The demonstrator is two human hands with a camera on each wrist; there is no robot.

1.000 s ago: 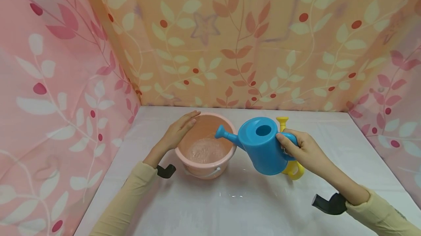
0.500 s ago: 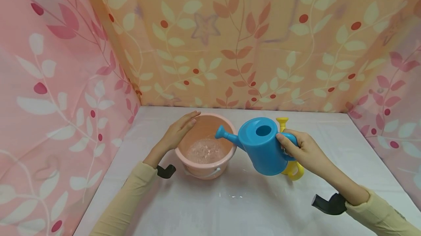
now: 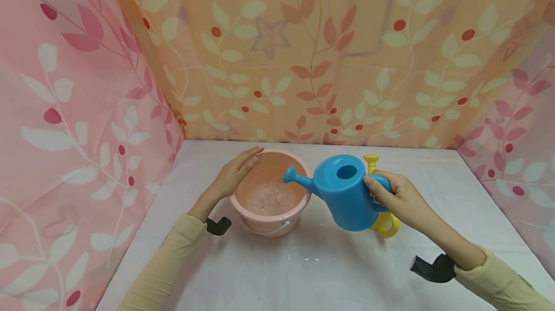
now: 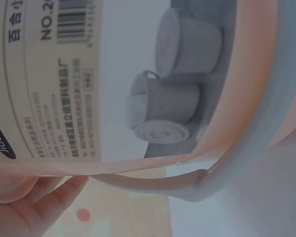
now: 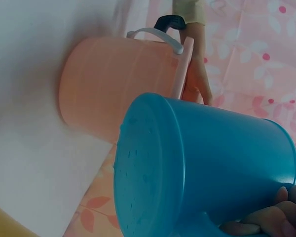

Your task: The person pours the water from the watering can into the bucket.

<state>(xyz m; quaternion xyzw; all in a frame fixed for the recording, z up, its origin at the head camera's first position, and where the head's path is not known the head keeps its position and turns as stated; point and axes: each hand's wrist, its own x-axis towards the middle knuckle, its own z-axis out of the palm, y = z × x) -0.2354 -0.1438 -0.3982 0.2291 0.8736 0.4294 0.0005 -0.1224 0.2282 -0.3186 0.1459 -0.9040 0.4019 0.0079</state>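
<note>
A blue watering can [image 3: 347, 200] is held up by my right hand [image 3: 399, 195], whose fingers curl round its handle. The can tilts left, its spout [image 3: 299, 177] reaching over the bucket's rim. Drops of water cling to the can's underside in the right wrist view. The pink bucket [image 3: 269, 224] stands on the table with rippling water [image 3: 273, 199] inside. My left hand [image 3: 234, 174] rests on the bucket's left rim with fairly straight fingers. A printed label [image 4: 54, 89] shows on the bucket's side in the left wrist view.
A yellow watering can [image 3: 386, 224] stands behind the blue one, partly hidden by it. Small splashes of water [image 3: 310, 258] lie on the white table [image 3: 269, 282]. Flower-patterned cloth [image 3: 269, 60] hangs at the back and both sides.
Both hands and the blue watering can keep nearly the same place. The water's ripples in the bucket shift a little.
</note>
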